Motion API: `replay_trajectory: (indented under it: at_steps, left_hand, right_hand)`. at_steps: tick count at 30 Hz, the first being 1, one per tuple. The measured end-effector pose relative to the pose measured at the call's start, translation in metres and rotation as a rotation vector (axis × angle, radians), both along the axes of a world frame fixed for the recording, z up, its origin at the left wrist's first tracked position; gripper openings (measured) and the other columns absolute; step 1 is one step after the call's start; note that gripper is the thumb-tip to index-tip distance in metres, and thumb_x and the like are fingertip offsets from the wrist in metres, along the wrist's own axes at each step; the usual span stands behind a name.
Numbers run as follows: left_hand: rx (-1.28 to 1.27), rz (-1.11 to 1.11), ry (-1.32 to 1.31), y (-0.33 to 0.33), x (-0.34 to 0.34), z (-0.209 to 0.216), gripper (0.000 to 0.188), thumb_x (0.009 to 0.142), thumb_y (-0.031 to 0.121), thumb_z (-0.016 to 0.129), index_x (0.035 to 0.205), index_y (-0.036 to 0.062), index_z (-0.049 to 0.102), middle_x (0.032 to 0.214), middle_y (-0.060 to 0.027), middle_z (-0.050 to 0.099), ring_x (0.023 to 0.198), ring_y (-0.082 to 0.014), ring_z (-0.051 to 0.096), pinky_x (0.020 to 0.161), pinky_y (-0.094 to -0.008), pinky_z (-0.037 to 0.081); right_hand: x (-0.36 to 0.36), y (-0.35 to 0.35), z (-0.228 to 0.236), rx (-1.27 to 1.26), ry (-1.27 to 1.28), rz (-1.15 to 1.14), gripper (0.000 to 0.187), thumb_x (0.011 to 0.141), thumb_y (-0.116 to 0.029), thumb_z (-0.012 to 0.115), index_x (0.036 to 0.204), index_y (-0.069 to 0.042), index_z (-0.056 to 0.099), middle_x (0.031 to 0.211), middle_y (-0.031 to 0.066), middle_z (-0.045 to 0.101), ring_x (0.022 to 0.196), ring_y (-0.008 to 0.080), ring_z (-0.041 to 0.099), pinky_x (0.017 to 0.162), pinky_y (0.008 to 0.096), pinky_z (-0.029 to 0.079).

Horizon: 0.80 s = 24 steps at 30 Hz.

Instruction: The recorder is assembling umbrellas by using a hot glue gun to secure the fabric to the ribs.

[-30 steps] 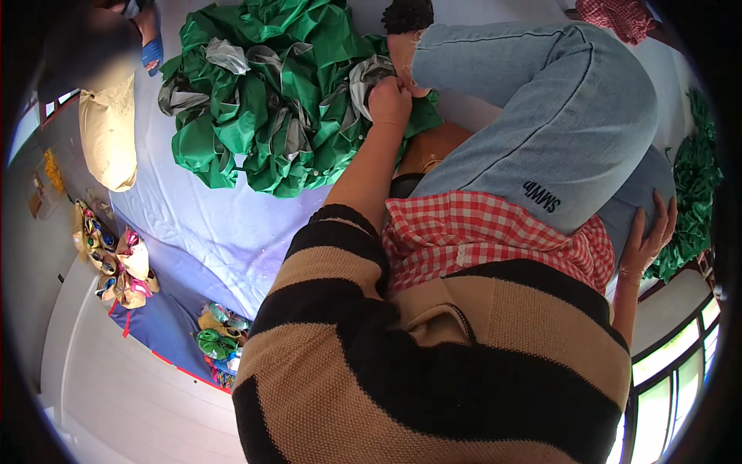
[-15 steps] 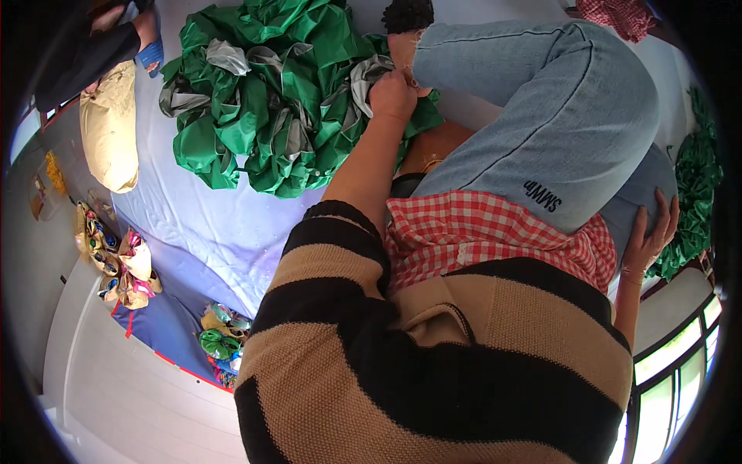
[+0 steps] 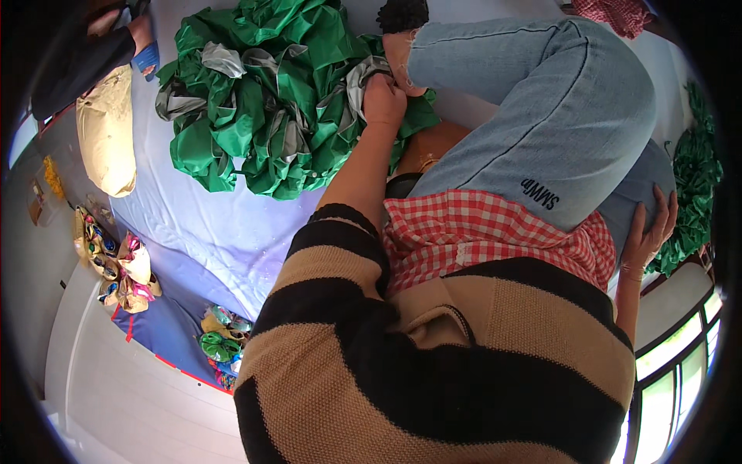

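A crumpled heap of green cloth with a grey underside (image 3: 232,131) lies at the upper left, beside my crossed legs in light blue jeans (image 3: 533,116). My left hand (image 3: 384,99) is closed on a bunched grey edge of this cloth, close to my bare ankle. The fingertips are partly hidden by the fist and the folds. On the far right, my right hand (image 3: 651,236) rests with its fingers apart against the bluish, jeans-covered part of my other leg. It holds nothing.
More crumpled green material (image 3: 692,178) is at the right edge. On the left are a tan sack (image 3: 107,131), several small paper bags (image 3: 131,267) and a green bundle (image 3: 219,346). Another person's foot in a blue sandal (image 3: 145,58) shows at the upper left.
My left hand has shifted slightly left and turned a little, still gripping the grey cloth edge. The whole view has drifted slightly; my right hand stays in place.
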<state>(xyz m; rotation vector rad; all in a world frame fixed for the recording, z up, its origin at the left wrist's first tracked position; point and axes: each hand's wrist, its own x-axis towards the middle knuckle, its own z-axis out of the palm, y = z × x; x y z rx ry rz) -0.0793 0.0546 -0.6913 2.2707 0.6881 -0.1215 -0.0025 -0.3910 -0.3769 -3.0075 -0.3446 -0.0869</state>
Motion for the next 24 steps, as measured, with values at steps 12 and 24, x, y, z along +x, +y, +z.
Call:
replay_trajectory:
  at_steps: [12, 24]
  left_hand:
    - [-0.396, 0.189, -0.076, -0.023, -0.005, 0.021, 0.053, 0.068, 0.019, 0.089, 0.106, -0.0012, 0.058, 0.099, -0.0124, 0.066, 0.080, -0.0186, 0.067, 0.073, -0.0305, 0.054]
    - [-0.118, 0.170, -0.145, -0.028, -0.008, 0.014, 0.049, 0.064, 0.025, 0.092, 0.092, 0.0000, 0.062, 0.085, -0.0110, 0.063, 0.068, -0.0220, 0.062, 0.064, -0.0327, 0.051]
  right_hand:
    - [0.000, 0.000, -0.001, -0.002, -0.008, -0.006, 0.040, 0.094, -0.026, 0.059, 0.131, -0.011, 0.060, 0.147, 0.0194, 0.042, 0.136, 0.0354, 0.040, 0.112, 0.0461, 0.029]
    - [0.001, 0.000, 0.001, -0.012, -0.005, 0.009, 0.040, 0.094, -0.025, 0.059, 0.131, -0.010, 0.060, 0.147, 0.0189, 0.042, 0.136, 0.0348, 0.039, 0.112, 0.0463, 0.030]
